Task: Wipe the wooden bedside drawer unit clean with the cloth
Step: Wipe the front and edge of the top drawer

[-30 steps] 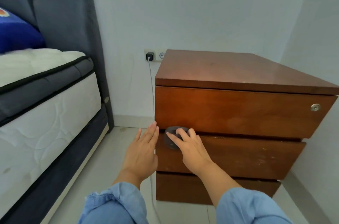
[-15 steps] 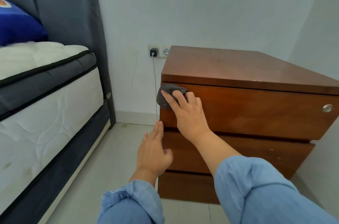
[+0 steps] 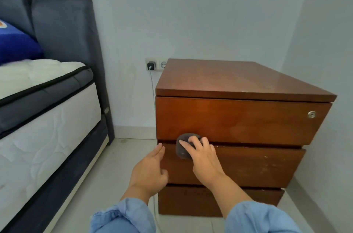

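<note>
The wooden drawer unit point(image 3: 238, 122) stands against the wall, with three drawer fronts and a small metal lock point(image 3: 311, 114) at the top right. My right hand point(image 3: 204, 158) presses a wadded dark grey cloth point(image 3: 182, 151) against the front with spread fingers. The cloth sits left of centre, over the gap between the top and middle drawers. My left hand point(image 3: 149, 173) is open with straight fingers at the left front edge of the middle drawer, its thumb close to the wood.
A bed with a white mattress point(image 3: 44, 127) and a grey padded headboard point(image 3: 63, 28) fills the left. A wall socket with a black charger point(image 3: 151, 65) sits behind the unit, and its cable point(image 3: 152, 99) hangs down the unit's left side. Pale floor tiles point(image 3: 122, 164) lie between.
My right hand has slid the cloth down from the top drawer's upper left corner to the gap above the middle drawer. The left hand stays by the left edge.
</note>
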Demonstrator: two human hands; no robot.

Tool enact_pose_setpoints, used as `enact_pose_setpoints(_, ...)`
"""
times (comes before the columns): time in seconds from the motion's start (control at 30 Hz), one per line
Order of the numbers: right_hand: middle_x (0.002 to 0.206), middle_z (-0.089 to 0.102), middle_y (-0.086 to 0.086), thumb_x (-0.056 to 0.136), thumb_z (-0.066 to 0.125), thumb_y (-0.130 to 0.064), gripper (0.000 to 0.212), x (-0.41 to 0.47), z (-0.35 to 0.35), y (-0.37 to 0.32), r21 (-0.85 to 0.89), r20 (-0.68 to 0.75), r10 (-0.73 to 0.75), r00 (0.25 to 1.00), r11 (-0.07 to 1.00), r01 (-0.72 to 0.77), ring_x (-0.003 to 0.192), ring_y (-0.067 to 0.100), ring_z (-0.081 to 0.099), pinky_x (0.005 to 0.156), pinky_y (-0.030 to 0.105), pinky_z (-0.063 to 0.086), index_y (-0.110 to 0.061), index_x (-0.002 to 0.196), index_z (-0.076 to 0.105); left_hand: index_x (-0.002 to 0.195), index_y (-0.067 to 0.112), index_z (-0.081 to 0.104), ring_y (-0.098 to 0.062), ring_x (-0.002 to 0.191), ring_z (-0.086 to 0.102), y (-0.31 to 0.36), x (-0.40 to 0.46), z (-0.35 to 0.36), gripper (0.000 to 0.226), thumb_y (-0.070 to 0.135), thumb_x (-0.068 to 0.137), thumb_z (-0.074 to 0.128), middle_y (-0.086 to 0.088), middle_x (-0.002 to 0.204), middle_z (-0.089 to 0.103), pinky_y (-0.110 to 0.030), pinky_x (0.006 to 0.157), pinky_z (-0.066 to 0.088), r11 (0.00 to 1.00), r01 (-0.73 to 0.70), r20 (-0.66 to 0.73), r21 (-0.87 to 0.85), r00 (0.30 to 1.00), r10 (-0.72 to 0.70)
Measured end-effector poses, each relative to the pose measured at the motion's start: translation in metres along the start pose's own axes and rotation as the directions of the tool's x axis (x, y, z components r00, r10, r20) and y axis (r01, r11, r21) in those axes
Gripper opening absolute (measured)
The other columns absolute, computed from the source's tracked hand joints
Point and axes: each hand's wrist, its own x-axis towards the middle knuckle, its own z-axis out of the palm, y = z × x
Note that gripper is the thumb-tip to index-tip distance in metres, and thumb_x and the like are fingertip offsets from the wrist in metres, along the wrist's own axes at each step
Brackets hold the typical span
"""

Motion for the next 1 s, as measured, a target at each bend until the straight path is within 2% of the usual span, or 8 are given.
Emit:
enact_pose_setpoints(0.07, 0.139, 0.035, 0.003, 0.083, 0.056, 0.005, 0.072, -0.009, -0.025, 0.015, 0.046, -0.182, 0.033, 0.983, 0.999, -0.025, 0.122, 0.026, 0.040, 0.095, 0.035, 0.040, -0.027, 0.143, 0.034, 0.150, 0.030, 0.016, -0.007, 0.136, 0.035, 0.019, 0.008, -0.010, 0.072, 0.024, 0.087, 0.048, 0.015, 0.157, 0.011, -0.020, 0.106, 0.037, 0.995, -0.081, -0.047, 0.066, 0.995, 0.084)
enact_pose_setpoints(0.17, 0.133, 0.042, 0.010, 0.078, 0.062, 0.007, 0.066, -0.005, -0.073, 0.047, 0.086, -0.460, 0.072, 0.885, 0.996, -0.036, 0.110, 0.029, 0.049, 0.086, 0.040, 0.048, -0.018, 0.136, 0.045, 0.151, 0.024, 0.012, -0.011, 0.146, 0.010, 0.059, 0.025, -0.022, 0.074, 0.017, 0.087, 0.049, 0.009, 0.158, 0.006, -0.027, 0.115, 0.001, 0.944, -0.264, -0.121, 0.197, 0.949, 0.291)
enact_pose_setpoints(0.27, 0.133, 0.044, 0.014, 0.087, 0.053, 0.001, 0.052, 0.009, -0.137, 0.077, 0.212, -0.602, 0.193, 0.775, 0.974, -0.078, 0.117, 0.032, 0.045, 0.097, 0.042, 0.044, -0.013, 0.137, 0.044, 0.151, 0.018, 0.012, -0.012, 0.146, 0.003, 0.101, 0.043, -0.028, 0.077, 0.015, 0.084, 0.050, 0.002, 0.159, 0.007, -0.034, 0.116, -0.004, 0.888, -0.351, -0.179, 0.298, 0.893, 0.413)
enact_pose_setpoints(0.43, 0.137, 0.049, 0.009, 0.093, 0.036, -0.002, 0.048, 0.039, -0.195, 0.128, 0.521, -0.377, 0.555, 0.742, 0.789, -0.325, 0.126, 0.028, 0.043, 0.103, 0.034, 0.037, -0.016, 0.138, 0.044, 0.152, 0.015, 0.001, -0.014, 0.146, -0.005, 0.132, 0.062, -0.034, 0.079, 0.024, 0.085, 0.044, -0.001, 0.160, -0.006, -0.038, 0.118, -0.004, 0.891, -0.305, -0.150, 0.337, 0.917, 0.370)
enact_pose_setpoints(0.6, 0.125, 0.059, 0.010, 0.083, 0.045, -0.001, 0.051, 0.037, -0.183, 0.123, 0.480, -0.233, 0.686, 0.690, 0.698, -0.531, 0.114, 0.034, 0.050, 0.094, 0.042, 0.047, -0.021, 0.129, 0.052, 0.152, 0.018, 0.000, -0.012, 0.146, -0.007, 0.127, 0.064, -0.032, 0.082, 0.030, 0.082, 0.043, 0.002, 0.159, -0.007, -0.036, 0.117, -0.007, 0.878, -0.334, -0.117, 0.341, 0.912, 0.392)
enact_pose_setpoints(0.67, 0.122, 0.059, 0.009, 0.082, 0.046, 0.000, 0.051, 0.044, -0.178, 0.103, 0.513, -0.247, 0.681, 0.690, 0.695, -0.503, 0.113, 0.033, 0.051, 0.093, 0.042, 0.048, -0.022, 0.127, 0.053, 0.152, 0.018, 0.000, -0.012, 0.146, -0.007, 0.124, 0.067, -0.031, 0.084, 0.030, 0.081, 0.043, 0.002, 0.159, -0.007, -0.036, 0.116, -0.008, 0.873, -0.346, -0.120, 0.343, 0.906, 0.406)
enact_pose_setpoints(0.8, 0.122, 0.060, 0.006, 0.087, 0.044, -0.006, 0.042, 0.061, -0.162, 0.049, 0.589, -0.185, 0.555, 0.811, 0.723, -0.361, 0.113, 0.027, 0.052, 0.093, 0.039, 0.048, -0.023, 0.124, 0.055, 0.152, 0.015, 0.003, -0.013, 0.146, -0.008, 0.122, 0.066, -0.026, 0.088, 0.030, 0.077, 0.047, 0.000, 0.159, -0.007, -0.037, 0.115, -0.009, 0.878, -0.341, -0.122, 0.337, 0.908, 0.400)
enact_pose_setpoints(1.0, 0.120, 0.062, 0.006, 0.088, 0.049, -0.006, 0.039, 0.081, -0.155, -0.019, 0.632, -0.090, 0.380, 0.921, 0.736, -0.242, 0.110, 0.026, 0.055, 0.092, 0.042, 0.051, -0.019, 0.123, 0.056, 0.148, 0.016, 0.024, -0.017, 0.145, 0.015, 0.108, 0.054, -0.014, 0.067, 0.034, 0.085, 0.038, -0.002, 0.153, 0.030, -0.035, 0.117, -0.010, 0.880, -0.309, 0.076, 0.360, 0.950, 0.302)
